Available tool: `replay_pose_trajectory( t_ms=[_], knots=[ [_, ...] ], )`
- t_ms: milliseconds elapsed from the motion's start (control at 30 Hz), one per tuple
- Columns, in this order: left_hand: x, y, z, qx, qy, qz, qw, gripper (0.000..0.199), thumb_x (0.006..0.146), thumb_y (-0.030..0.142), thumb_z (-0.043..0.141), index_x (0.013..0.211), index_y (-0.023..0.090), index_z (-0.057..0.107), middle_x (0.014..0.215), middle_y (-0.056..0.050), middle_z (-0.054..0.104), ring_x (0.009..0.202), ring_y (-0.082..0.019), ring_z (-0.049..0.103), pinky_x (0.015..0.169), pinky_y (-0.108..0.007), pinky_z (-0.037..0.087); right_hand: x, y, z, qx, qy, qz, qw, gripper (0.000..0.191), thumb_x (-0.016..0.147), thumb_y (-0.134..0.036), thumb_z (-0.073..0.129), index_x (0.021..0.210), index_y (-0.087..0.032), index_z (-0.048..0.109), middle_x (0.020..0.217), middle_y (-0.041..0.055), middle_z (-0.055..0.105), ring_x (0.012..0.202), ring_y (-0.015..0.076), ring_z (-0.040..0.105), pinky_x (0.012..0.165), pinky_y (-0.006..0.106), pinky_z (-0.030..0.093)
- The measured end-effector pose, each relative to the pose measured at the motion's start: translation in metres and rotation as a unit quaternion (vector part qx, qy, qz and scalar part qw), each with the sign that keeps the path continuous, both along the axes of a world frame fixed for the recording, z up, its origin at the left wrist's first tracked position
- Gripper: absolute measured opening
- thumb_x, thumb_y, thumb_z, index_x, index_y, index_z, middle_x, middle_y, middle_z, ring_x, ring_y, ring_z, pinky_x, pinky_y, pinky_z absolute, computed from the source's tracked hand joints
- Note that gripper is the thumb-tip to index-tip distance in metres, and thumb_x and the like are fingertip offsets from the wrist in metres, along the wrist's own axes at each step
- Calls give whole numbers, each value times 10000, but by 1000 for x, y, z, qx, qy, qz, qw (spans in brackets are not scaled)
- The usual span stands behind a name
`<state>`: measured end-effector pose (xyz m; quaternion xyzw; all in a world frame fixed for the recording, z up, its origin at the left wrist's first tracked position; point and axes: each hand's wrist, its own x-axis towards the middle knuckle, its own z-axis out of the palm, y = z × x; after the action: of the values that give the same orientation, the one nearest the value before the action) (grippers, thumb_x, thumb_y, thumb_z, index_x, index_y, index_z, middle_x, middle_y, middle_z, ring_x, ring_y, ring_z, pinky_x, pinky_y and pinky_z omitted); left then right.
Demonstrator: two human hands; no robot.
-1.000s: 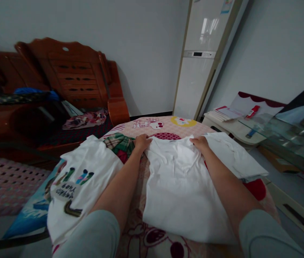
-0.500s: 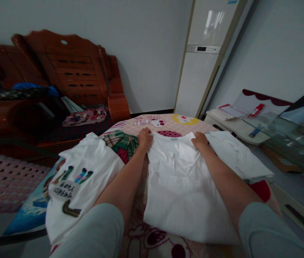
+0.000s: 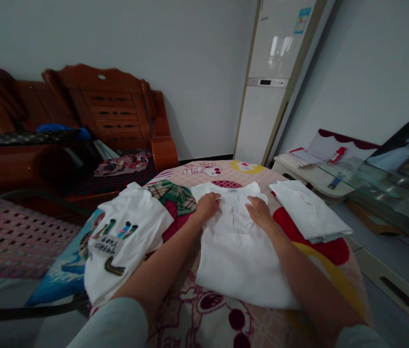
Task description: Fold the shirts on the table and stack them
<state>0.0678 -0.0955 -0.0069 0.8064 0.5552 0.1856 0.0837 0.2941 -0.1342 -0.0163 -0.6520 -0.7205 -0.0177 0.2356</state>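
Note:
A white shirt (image 3: 242,270) lies spread on the round table, its neckline toward the far side and its body folded narrow. My left hand (image 3: 208,206) rests on the upper left of the shirt, fingers stretched inward. On the upper right, my right hand (image 3: 259,211) touches the cloth with its fingers apart. Neither hand grips the fabric. To the left lies a white printed T-shirt (image 3: 130,241), beside a green plaid cloth (image 3: 175,195). A folded white garment (image 3: 307,210) sits on the right of the table.
A patterned tablecloth (image 3: 197,321) covers the table. Behind on the left stands a carved wooden bench (image 3: 106,106) with clothes on it. A pink perforated basket (image 3: 26,241) is at the left. A glass shelf (image 3: 388,186) and a white cabinet (image 3: 280,162) stand right.
Both hands have let go of the shirt's shoulder edges and moved inward onto its upper front. The shoulder parts now lie flat. The view has shifted slightly.

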Motion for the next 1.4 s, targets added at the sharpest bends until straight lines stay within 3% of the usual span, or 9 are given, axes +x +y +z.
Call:
replay_pose_trajectory(
  t_ms=[100,233,467,633,800,933,1067,1300,1400],
  knots=[
    [5,-10,-7,-12,23,-1,1000,324,938,202,479,1198,242,668,1250,-72,646,1097,-202,635,923,-292,481,-1,-3,-6,14,29,-12,999,385,761,-113,548,1106,-181,705,1024,107,734,1008,249,648,954,363,465],
    [2,-8,-10,-13,15,-30,999,338,936,180,472,1173,288,688,1252,-51,635,1040,-194,657,872,-290,502,9,-4,3,5,122,-39,992,323,687,-122,511,920,-182,727,936,71,743,912,224,663,857,326,497],
    [-7,2,-10,7,-39,-27,999,388,901,55,432,1154,192,693,1176,-74,660,1095,-171,627,957,-265,484,35,-8,27,36,181,-122,975,282,645,-242,544,838,-177,739,751,54,726,727,225,652,717,309,483],
    [-15,12,-12,23,-29,60,997,433,876,65,468,1283,137,600,1369,-141,551,1130,-217,619,974,-317,498,52,-13,45,1,99,-157,983,347,624,-185,573,916,-210,758,772,56,737,784,244,673,695,303,468],
    [-23,21,-14,18,-28,120,992,427,862,133,539,1288,109,573,1310,-168,577,1143,-247,609,988,-322,485,58,-20,59,-70,-56,-192,977,261,626,-60,556,765,-167,749,866,148,744,869,290,689,757,350,483],
    [-29,25,-11,10,-31,131,991,392,873,91,484,1244,128,602,1233,-142,612,1113,-215,615,980,-283,465,27,-25,58,-6,40,-32,999,324,730,-89,530,953,-171,750,998,112,754,934,241,690,855,337,510],
    [-35,24,-6,-12,-17,138,990,339,872,74,455,1124,140,671,1140,-137,626,1032,-218,639,922,-290,481,-19,-29,36,-28,178,173,968,363,889,-256,494,1191,-187,683,1134,103,729,1015,227,685,881,345,534],
    [-40,20,4,28,-33,155,987,239,854,115,513,1017,144,686,1100,-128,620,973,-218,642,855,-297,499,-26,-26,-4,-87,237,206,945,430,881,-298,556,1287,-175,625,1233,147,680,1099,256,664,954,417,517],
    [-30,17,10,81,-103,94,987,237,858,107,498,1013,154,672,1086,-109,635,989,-204,634,879,-301,504,-20,-21,-13,-73,281,213,933,512,879,-324,576,1375,-198,553,1361,145,602,1215,258,602,1026,446,474]
  ],
)
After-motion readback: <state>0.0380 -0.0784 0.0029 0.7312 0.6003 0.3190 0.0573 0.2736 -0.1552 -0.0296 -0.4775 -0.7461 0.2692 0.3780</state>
